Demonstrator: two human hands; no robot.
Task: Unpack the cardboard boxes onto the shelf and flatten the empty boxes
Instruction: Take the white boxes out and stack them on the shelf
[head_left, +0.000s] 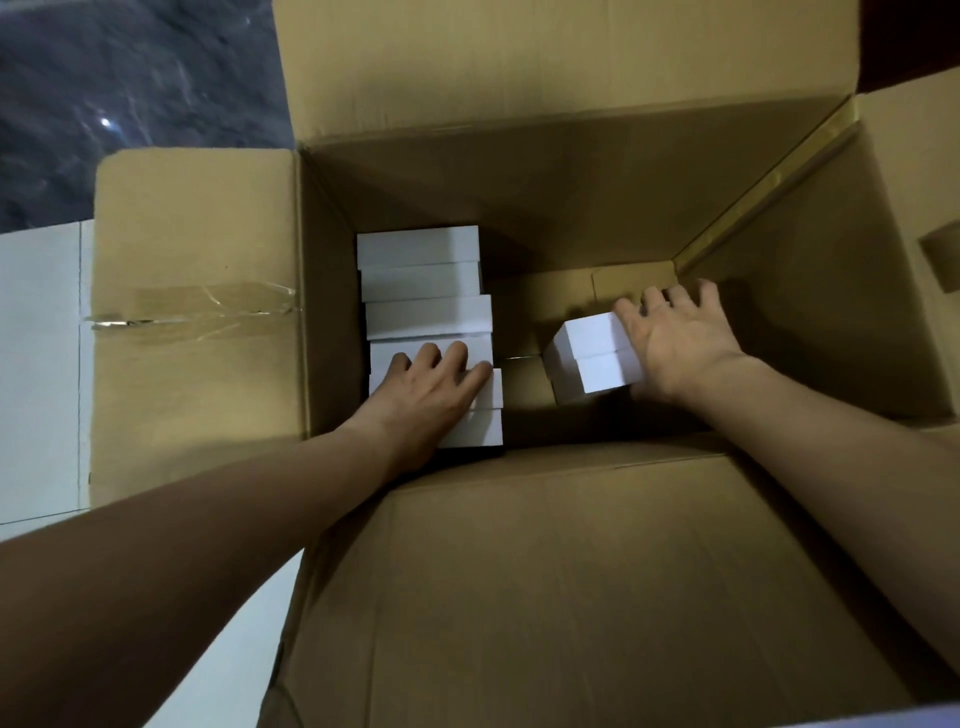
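1. We're both arms deep in the open cardboard box (519, 218), flaps folded out, hands well apart.
2. Our left hand (431, 387) lies with fingers curled over the near end of a row of white boxes (423, 280) packed along the left wall; we can't tell if it truly grips one.
3. Our right hand (675, 338) is spread against the side of two stacked white boxes (592, 358), tilted on the bottom; no firm hold shows.
4. Risk: lifting that pair one-handed, the top one could slide off.
5. Risk: pulling one from the tight row may drag its neighbours askew.
6. Plenty left to unpack, and no shelf in view.
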